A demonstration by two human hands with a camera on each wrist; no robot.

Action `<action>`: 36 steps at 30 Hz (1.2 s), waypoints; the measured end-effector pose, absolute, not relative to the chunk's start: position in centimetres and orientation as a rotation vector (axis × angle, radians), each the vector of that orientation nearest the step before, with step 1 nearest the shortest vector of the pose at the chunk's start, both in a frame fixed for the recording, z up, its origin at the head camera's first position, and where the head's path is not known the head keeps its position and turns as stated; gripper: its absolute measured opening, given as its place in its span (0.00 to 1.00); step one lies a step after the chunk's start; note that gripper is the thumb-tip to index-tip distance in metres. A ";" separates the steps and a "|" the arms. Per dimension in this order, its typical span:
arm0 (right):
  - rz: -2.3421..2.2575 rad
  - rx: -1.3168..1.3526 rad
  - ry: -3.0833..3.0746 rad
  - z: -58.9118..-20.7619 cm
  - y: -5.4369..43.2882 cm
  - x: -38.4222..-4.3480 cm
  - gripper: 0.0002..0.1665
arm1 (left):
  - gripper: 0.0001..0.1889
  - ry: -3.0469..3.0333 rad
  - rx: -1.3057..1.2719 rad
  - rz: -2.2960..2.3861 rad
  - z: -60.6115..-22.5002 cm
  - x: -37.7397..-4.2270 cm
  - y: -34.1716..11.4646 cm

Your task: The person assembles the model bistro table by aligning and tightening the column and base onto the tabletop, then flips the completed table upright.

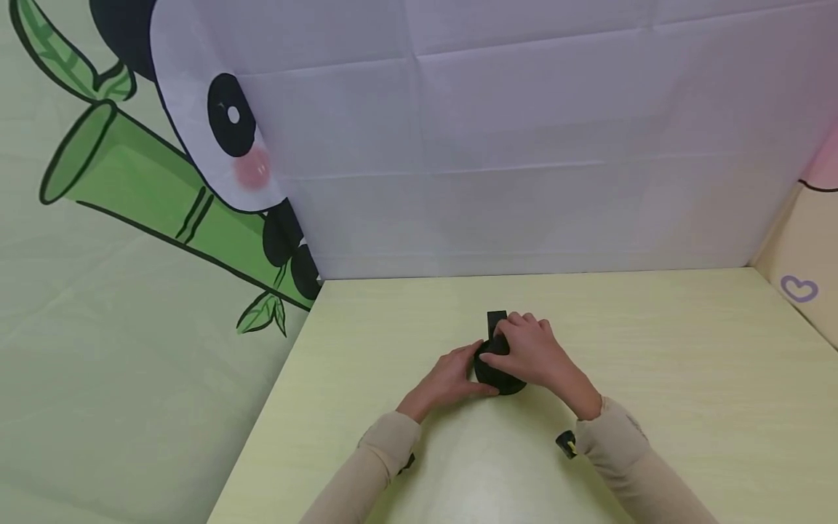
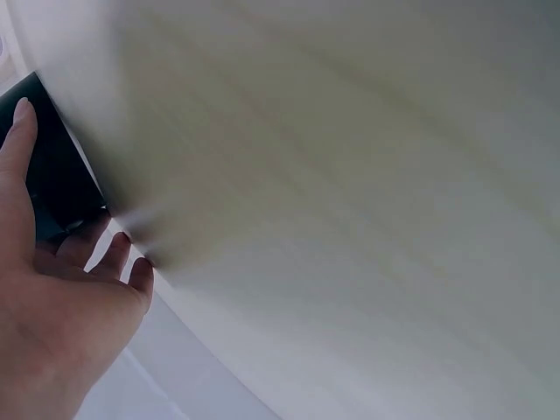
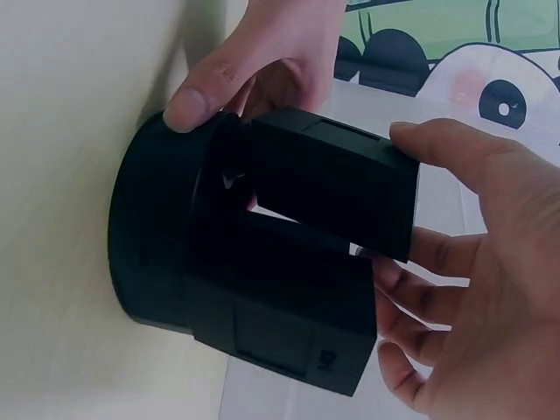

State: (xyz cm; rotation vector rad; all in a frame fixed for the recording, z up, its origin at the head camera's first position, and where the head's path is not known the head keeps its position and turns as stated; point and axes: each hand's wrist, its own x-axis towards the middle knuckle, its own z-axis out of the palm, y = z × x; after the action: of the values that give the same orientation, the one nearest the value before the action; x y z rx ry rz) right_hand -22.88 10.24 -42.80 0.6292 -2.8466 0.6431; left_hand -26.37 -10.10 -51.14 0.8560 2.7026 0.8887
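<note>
A black round base (image 1: 500,383) stands on the table, with two black rectangular blocks rising from its top. My left hand (image 1: 452,375) grips the base from the left, thumb and fingers around its side; the left wrist view shows the thumb along the dark wall (image 2: 61,166). With thumb and fingers, my right hand (image 1: 533,351) pinches the upper end of one block (image 3: 332,179). Beside it the other block (image 3: 289,306), with a small marking near its end, stands parallel across a narrow gap. The lower end of the pinched block meets the base, partly hidden.
The pale wood-look table (image 1: 655,349) extends around both hands. A white cloth (image 1: 524,145) hangs behind its far edge, and a green printed backdrop (image 1: 98,327) is on the left. A small black device (image 1: 567,444) sits by the right sleeve.
</note>
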 end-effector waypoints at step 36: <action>0.479 0.602 -2.802 -43.9 10.5 -21.9 0.29 | 0.51 2.723 0.836 0.842 -51.1 -26.3 -10.1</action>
State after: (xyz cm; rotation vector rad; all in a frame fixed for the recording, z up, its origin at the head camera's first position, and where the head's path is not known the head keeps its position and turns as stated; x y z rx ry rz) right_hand -21.89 10.53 -43.87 0.6016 -2.8017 0.4792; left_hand -26.31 -10.06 -51.15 0.8360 2.7234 0.8425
